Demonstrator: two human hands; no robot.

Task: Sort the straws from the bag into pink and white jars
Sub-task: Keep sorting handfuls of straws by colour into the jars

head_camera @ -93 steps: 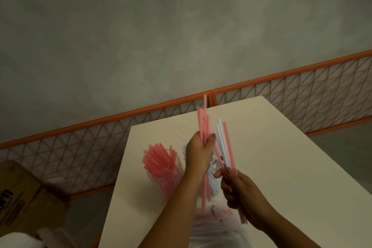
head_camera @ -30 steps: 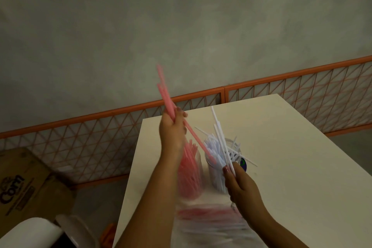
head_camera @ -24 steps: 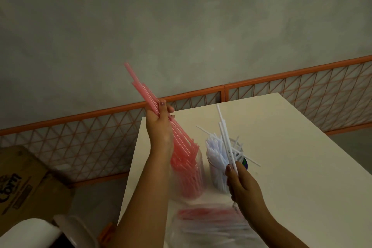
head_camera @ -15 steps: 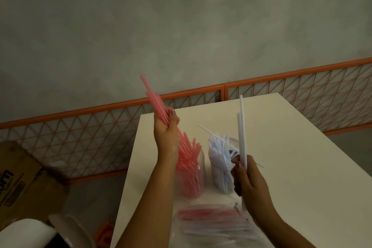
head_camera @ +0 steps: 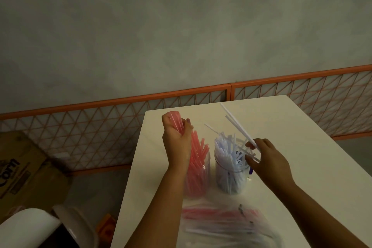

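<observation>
Two clear jars stand side by side on the white table (head_camera: 291, 147). The left jar (head_camera: 198, 177) holds pink straws, the right jar (head_camera: 231, 177) white straws. My left hand (head_camera: 177, 141) grips a bunch of pink straws (head_camera: 175, 122) whose lower ends reach into the left jar. My right hand (head_camera: 265, 159) pinches a few white straws (head_camera: 235, 125) slanting up to the left, their lower ends at the right jar's mouth. A clear plastic bag (head_camera: 227, 223) with pink and white straws lies flat in front of the jars.
An orange lattice fence (head_camera: 120, 127) runs behind the table under a grey wall. A cardboard box (head_camera: 22, 167) sits on the floor at left, with a white roll (head_camera: 26, 227) and a white rounded object near the bottom left corner.
My left hand lowered its pink straws into the left jar. My right hand moved over the right jar and tilted its white straws from upright to slanting left.
</observation>
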